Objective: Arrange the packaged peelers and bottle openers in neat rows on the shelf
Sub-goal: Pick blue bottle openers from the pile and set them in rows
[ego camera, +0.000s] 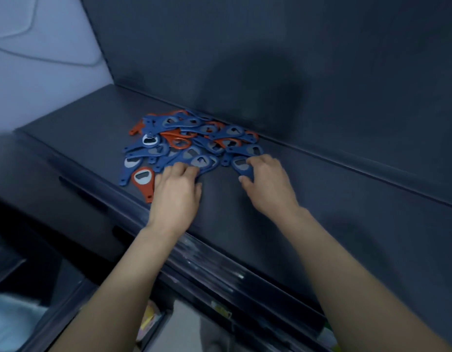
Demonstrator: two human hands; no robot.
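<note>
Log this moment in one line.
left hand: touching pile | right hand: holds blue opener | shelf: openers unsorted

Retail premises, shop floor. Evidence: a dark grey metal display shelf (321,199) with an upright back panel (270,59) of the same finish fills the centre and right of the frame. A clear plastic price-label strip (212,265) runs along its front edge at lower centre. Many identical blue and orange plastic-handled bottle openers (189,141) lie heaped at centre. Colourful packaged goods (148,318), blurred, sit on a lower tier at bottom centre.
</note>
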